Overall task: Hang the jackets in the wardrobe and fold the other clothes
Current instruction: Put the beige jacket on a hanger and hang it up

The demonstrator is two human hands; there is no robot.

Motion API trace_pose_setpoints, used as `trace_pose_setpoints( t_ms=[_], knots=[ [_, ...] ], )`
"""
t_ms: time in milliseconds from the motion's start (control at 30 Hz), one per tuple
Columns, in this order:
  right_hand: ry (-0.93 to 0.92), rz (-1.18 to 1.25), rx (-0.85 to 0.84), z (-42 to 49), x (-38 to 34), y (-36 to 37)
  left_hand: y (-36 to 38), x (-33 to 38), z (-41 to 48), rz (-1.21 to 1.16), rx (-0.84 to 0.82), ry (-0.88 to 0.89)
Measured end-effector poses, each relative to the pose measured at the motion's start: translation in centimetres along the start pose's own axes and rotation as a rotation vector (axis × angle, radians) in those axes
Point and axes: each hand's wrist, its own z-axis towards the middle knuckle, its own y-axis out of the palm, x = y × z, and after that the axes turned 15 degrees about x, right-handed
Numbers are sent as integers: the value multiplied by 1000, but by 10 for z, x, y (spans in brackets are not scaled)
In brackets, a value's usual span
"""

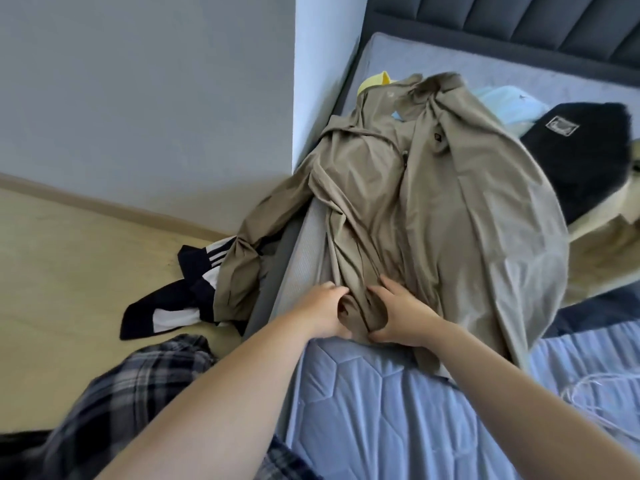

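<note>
A long khaki trench coat [433, 209] lies spread over the left edge of the bed [381, 393], one sleeve hanging off toward the floor. My left hand [323, 311] and my right hand [398, 313] sit side by side at the coat's near end, fingers curled into a bunched fold of the khaki fabric. A black garment with a square label [581, 157] lies at the right, partly under the coat. Light blue [509, 102] and yellow [375, 81] clothes peek out behind the coat.
A navy and white striped jacket [180, 299] lies on the wooden floor [69, 271] beside the bed. A grey wall [138, 98] stands at the left, a padded headboard [519, 22] behind. A beige garment [606, 251] lies at the right. My plaid trousers [138, 393] show below.
</note>
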Motion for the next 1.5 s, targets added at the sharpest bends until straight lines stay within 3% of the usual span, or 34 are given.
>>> trace_pose_setpoints(
  t_ms=[133, 267, 333, 500, 733, 933, 1033, 1233, 1367, 1500],
  knots=[
    [-41, -112, 50, 3, -18, -5, -3, 9, -9, 28, 108, -55],
    [21, -92, 99, 15, -38, -16, -16, 2, -13, -380, 12, -270],
    [77, -40, 223, 29, -56, -20, -30, -18, -12, -550, 90, -411],
    [-14, 2, 365, 74, -111, -14, -66, -89, -10, -578, 271, -633],
    [-186, -57, 253, 144, -202, 27, -113, -192, -8, -557, 325, -710],
    [-276, -69, 90, 221, -274, 96, -84, -298, -13, -556, 384, -857],
    [-368, -227, -29, 261, -299, 140, -62, -344, -7, -500, 403, -922],
    [-489, -520, -307, 322, -309, 202, -9, -409, 18, -340, 257, -886],
    [-412, -555, -514, 336, -295, 230, 13, -434, 29, -208, 147, -841],
    [-380, -508, -457, 336, -277, 252, 33, -445, 37, -215, 60, -809]
  ],
)
